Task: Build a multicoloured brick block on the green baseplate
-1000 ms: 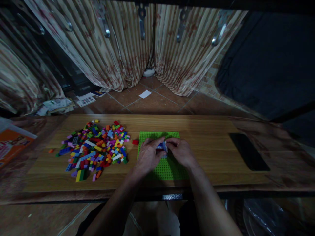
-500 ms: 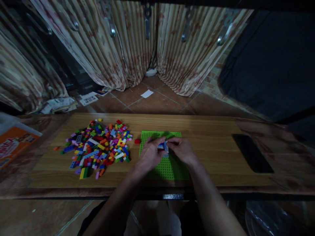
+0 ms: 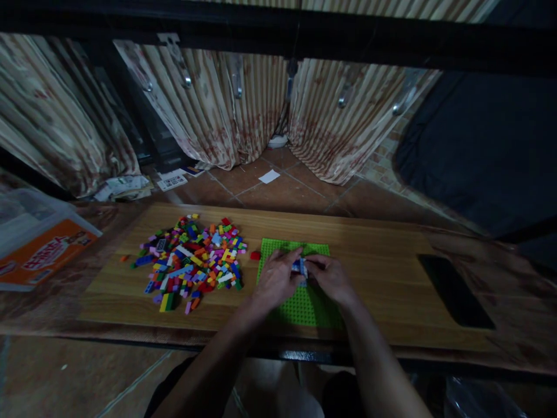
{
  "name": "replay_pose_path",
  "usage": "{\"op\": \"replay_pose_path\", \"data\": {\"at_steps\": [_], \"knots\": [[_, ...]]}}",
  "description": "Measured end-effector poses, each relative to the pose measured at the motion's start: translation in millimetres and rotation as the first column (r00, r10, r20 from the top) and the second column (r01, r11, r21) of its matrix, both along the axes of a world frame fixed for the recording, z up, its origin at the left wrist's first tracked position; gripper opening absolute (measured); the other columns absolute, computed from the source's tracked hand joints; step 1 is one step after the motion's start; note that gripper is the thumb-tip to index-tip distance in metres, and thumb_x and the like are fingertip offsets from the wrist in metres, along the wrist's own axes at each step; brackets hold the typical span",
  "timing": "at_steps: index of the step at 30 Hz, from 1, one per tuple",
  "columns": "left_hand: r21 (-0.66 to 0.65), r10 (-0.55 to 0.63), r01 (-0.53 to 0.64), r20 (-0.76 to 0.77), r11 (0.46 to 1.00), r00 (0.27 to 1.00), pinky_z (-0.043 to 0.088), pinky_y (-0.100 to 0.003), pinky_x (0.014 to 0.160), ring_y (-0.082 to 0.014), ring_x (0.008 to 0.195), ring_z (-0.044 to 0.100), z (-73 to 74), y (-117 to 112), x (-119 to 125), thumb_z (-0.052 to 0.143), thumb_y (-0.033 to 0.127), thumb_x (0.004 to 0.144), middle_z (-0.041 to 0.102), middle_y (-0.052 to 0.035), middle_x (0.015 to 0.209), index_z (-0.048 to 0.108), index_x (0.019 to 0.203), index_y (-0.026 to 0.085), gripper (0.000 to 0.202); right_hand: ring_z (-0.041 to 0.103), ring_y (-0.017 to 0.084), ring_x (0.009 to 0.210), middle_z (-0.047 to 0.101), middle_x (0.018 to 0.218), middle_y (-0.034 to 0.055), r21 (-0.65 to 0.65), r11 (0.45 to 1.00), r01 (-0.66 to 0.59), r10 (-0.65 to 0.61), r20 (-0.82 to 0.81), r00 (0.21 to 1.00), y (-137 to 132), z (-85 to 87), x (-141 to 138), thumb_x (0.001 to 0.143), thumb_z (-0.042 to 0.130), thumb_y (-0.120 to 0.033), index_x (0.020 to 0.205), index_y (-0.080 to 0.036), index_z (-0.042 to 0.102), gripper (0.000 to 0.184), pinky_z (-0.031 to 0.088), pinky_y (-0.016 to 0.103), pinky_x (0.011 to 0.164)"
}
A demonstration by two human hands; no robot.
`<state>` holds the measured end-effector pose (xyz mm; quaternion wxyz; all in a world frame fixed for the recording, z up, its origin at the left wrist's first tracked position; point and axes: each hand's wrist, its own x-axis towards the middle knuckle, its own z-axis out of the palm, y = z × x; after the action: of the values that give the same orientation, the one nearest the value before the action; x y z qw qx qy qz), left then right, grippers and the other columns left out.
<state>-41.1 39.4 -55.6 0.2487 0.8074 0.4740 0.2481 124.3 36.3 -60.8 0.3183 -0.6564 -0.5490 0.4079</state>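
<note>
On the wooden board (image 3: 383,261), above the green baseplate (image 3: 300,312), the left hand (image 3: 277,280), thumb and fingers slightly parted, holds the small blue bricks (image 3: 300,266) from the left, while the right hand (image 3: 333,281) meets their right side with bunched fingertips, grip unclear, long axis hidden.

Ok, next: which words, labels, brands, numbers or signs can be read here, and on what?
None can be quoted reliably.
Orange label on the clear tub: large white characters, too blurred.
White card on the floor: code-like square, too small.
Dark brick: marks too small.
</note>
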Motion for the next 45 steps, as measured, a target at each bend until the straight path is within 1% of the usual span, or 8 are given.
{"op": "replay_pose_path", "data": {"at_steps": [5,10,17,21,24,30,38,45], "knots": [[-0.082,0.013,-0.001,0.136,0.997,0.991,0.043,-0.04,0.102,-0.0239,0.117,0.054,5.6,-1,-10,0.067,0.025,0.076,0.06,-0.0071,0.129,0.047,0.135,0.022,0.063,0.061,0.015,0.055,0.067,0.064,0.0029,-0.04,0.989,0.143,-0.147,-0.126,0.981,0,-1.1,8,0.08,0.054,-0.045,0.086,-0.016,0.069,0.034,0.051,0.029,0.054],[-0.154,0.225,-0.178,0.376,0.972,0.899,0.05,-0.035,0.09,-0.0192,0.095,0.065,16.7,8,-36,0.059,0.026,0.083,0.065,-0.007,0.119,0.057,0.124,0.022,0.042,0.057,0.014,0.051,0.067,0.066,0.0047,0.149,0.922,0.358,-0.348,-0.09,0.933,5,5.9,17,0.078,0.056,-0.051,0.085,-0.014,0.069,0.04,0.047,0.027,0.049],[-0.294,0.508,-0.488,0.765,0.822,0.396,0.052,-0.032,0.082,-0.0193,0.089,0.066,29.4,26,-83,0.069,0.031,0.073,0.071,-0.0092,0.096,0.067,0.099,0.013,0.031,0.053,0.012,0.052,0.064,0.064,0.0028,0.427,0.77,0.475,-0.414,-0.232,0.88,-1,29.4,-14,0.081,0.058,-0.048,0.084,-0.013,0.069,0.037,0.044,0.023,0.049],[-0.369,0.552,-0.567,0.812,0.736,0.187,0.051,-0.027,0.072,-0.0156,0.079,0.066,37.3,28,-107,0.072,0.033,0.068,0.071,-0.0061,0.086,0.068,0.093,0.014,0.032,0.06,0.014,0.06,0.068,0.071,0.0032,0.485,0.806,0.34,-0.298,-0.164,0.94,-15,32.5,-51,0.087,0.053,-0.043,0.093,-0.016,0.069,0.032,0.049,0.025,0.057],[-0.417,0.556,-0.579,0.828,0.7,0.075,0.048,-0.022,0.064,-0.0109,0.067,0.062,40.5,29,-126,0.071,0.032,0.067,0.069,-0.0041,0.079,0.069,0.092,0.013,0.031,0.065,0.017,0.076,0.071,0.084,0.0041,0.505,0.86,0.066,-0.07,-0.012,0.997,-26,28.4,-80,0.088,0.053,-0.038,0.096,-0.021,0.069,0.025,0.051,0.028,0.068],[-0.506,0.564,-0.525,0.824,0.684,-0.059,0.041,-0.018,0.057,-0.0051,0.054,0.053,41.8,26,-154,0.072,0.029,0.062,0.066,-0.001,0.073,0.069,0.085,0.013,0.028,0.065,0.018,0.084,0.069,0.092,0.0045,0.43,0.836,-0.341,0.247,0.26,0.933,-35,13.9,-125,0.089,0.053,-0.029,0.101,-0.021,0.067,0.021,0.051,0.03,0.076],[-0.544,0.544,-0.536,0.82,0.646,-0.177,0.042,-0.02,0.059,-0.0057,0.055,0.052,43.1,22,-179,0.073,0.024,0.058,0.063,0.0006,0.066,0.067,0.081,0.012,0.027,0.061,0.021,0.098,0.064,0.105,0.0062,0.359,0.814,-0.456,0.293,0.424,0.857,-28,-4.0,-149,0.086,0.05,-0.019,0.112,-0.022,0.063,0.029,0.05,0.034,0.085],[-0.577,0.593,-0.517,0.79,0.632,-0.156,0.042,-0.02,0.059,-0.0057,0.055,0.051,42.5,21,-185,0.073,0.028,0.058,0.064,0.0002,0.069,0.067,0.081,0.013,0.028,0.062,0.023,0.095,0.066,0.101,0.0076,0.32,0.86,-0.397,0.216,0.476,0.852,-24,-5.7,-157,0.087,0.049,-0.02,0.11,-0.019,0.063,0.027,0.05,0.037,0.085]]}}
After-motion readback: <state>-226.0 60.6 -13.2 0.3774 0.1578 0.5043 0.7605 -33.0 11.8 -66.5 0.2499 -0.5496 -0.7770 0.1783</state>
